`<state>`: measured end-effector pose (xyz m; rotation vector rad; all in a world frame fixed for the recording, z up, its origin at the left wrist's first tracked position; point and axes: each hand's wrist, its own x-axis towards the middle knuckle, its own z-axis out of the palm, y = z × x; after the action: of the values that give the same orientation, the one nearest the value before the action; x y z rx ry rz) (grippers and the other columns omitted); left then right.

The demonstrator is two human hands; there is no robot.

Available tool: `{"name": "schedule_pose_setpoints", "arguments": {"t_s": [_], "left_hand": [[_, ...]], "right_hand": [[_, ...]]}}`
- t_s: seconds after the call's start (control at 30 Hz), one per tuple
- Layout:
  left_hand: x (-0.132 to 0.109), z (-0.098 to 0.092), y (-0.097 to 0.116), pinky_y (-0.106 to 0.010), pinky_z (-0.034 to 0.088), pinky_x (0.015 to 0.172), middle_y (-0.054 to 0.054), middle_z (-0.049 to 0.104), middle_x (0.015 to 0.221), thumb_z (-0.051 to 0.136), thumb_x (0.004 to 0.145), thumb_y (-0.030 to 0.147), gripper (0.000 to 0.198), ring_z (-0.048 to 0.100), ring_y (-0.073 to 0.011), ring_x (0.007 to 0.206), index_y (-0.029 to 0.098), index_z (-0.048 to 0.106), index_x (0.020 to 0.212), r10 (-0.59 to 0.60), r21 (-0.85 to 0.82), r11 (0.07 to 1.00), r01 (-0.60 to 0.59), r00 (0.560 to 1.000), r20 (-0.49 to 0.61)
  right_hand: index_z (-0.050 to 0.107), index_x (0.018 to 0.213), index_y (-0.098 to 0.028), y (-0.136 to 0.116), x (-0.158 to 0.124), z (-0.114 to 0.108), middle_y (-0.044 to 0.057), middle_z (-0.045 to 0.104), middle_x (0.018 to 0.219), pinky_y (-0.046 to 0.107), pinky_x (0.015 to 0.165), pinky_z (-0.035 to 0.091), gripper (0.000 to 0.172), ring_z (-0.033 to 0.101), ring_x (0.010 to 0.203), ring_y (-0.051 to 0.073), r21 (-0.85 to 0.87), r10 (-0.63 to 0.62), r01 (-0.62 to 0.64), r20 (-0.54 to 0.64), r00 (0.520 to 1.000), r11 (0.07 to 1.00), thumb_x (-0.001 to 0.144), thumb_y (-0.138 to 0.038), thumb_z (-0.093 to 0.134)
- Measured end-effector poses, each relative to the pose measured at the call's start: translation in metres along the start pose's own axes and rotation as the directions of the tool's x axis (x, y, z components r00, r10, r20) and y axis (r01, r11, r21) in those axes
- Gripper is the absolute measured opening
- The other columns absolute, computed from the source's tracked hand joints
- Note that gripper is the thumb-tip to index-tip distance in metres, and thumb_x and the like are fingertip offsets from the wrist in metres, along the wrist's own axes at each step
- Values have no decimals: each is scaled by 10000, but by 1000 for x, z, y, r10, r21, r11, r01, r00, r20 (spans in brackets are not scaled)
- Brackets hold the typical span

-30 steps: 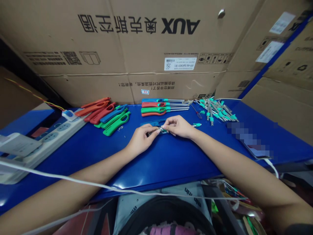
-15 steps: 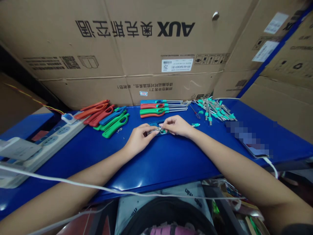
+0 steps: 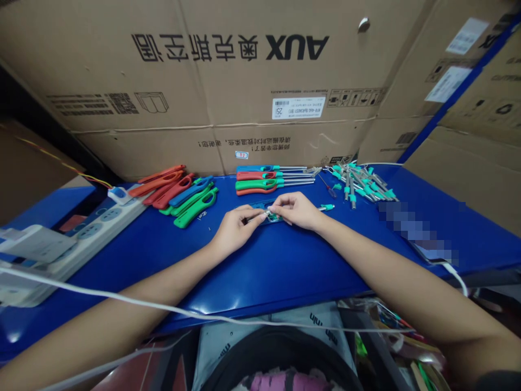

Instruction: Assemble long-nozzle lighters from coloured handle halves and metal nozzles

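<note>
The left hand and right hand both pinched a small pale part, probably to steady it from two sides above the blue handle shell on the surface. Beyond lay rodded lighters, loose handles leftward, metal tubes rightward, apparently sorted for easy reach.

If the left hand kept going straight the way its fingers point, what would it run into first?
Most likely the fingertips of the right hand, just beyond the left hand's own, with a small pale part between them. Whether the fingers already touch is unclear.
</note>
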<state>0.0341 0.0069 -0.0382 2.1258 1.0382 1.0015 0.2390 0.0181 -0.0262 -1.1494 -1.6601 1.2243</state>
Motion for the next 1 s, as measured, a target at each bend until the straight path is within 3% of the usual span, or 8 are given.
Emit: {"name": "schedule_pose_setpoints", "arguments": {"t_s": [0.17,0.3,0.5,0.6,0.8,1.0], "left_hand": [[4,-12,1,-272,460,645,-58,721,877,597,914,443,337,609,-160,713,180,772,1031,3,83,997,-7,999,50],[5,-26,3,-295,478,719,-51,735,915,650,886,393,304,627,-182,773,191,717,1103,59,219,973,-74,995,75],[4,-31,6,-349,476,807,-55,728,893,654,876,398,206,620,-218,846,197,693,859,97,318,936,-149,980,175],[3,-28,6,-356,484,817,-65,726,916,644,878,391,206,630,-222,862,193,702,878,97,327,933,-151,980,175],[2,-29,6,-282,458,647,-49,702,822,637,891,335,198,592,-152,654,187,763,925,62,298,948,-109,985,162],[2,-31,6,-279,479,681,-64,711,839,640,901,283,182,644,-175,743,187,794,888,80,260,957,-131,977,197]], "right_hand": [[630,711,-148,-2,2,-2,-52,542,462,192,341,296,415,398,335,48,11,13,-13,14,1000,1000,716,-541,765],[652,801,-147,-4,4,-6,-52,554,459,197,341,331,391,416,332,61,89,41,-36,-54,998,995,768,-531,715],[659,789,-148,-6,4,-10,-50,561,480,192,375,338,278,435,356,53,184,61,-45,-85,994,982,801,-425,673],[667,802,-143,-6,4,-10,-52,556,492,193,382,324,250,426,362,49,168,57,-42,-86,995,985,815,-392,658],[674,801,-147,-5,4,-9,-55,547,518,202,401,318,211,411,381,45,170,59,-43,-92,994,984,823,-356,661],[675,813,-145,-5,4,-8,-31,583,585,217,423,314,217,404,408,49,121,51,-40,-89,995,992,817,-361,660]]}}
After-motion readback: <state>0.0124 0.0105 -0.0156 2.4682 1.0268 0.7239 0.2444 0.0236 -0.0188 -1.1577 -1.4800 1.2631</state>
